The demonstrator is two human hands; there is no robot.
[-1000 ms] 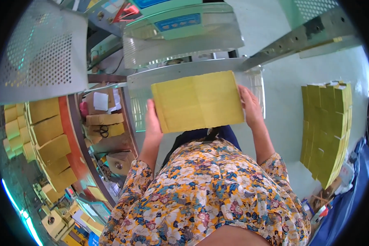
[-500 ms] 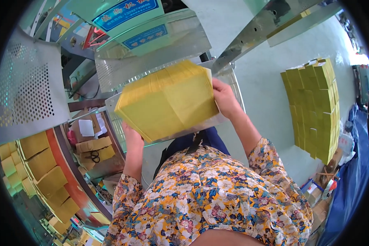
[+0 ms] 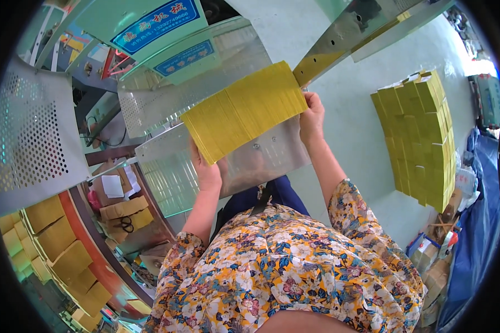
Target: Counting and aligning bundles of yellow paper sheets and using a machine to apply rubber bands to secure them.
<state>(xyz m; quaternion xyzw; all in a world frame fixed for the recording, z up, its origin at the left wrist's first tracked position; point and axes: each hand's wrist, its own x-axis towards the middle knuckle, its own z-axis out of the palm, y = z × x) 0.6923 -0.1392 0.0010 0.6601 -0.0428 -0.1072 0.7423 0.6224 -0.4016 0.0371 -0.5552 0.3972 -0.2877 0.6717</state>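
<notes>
A thick stack of yellow paper pieces (image 3: 244, 111), which look like envelopes, is held between my two hands with its ridged edges facing up. My left hand (image 3: 207, 173) grips its lower left end, the fingers partly hidden behind it. At the upper right end, my right hand (image 3: 312, 116) is closed around the corner. The stack is tilted, its right end farther away than its left. Below it lies a shiny metal plate (image 3: 266, 158) of the machine, and a clear cover (image 3: 233, 53) stands just beyond.
A pale green machine body (image 3: 144, 25) rises at the far side. A perforated metal panel (image 3: 33, 127) is at left, and a slanting metal beam (image 3: 339, 41) at upper right. Yellow bundles (image 3: 419, 139) are piled on the right. Scissors (image 3: 126, 224) lie among cardboard at lower left.
The stack has turned in my hands, from its broad face showing to its ridged edges showing. It has moved slightly away from me, and both hands have moved with it.
</notes>
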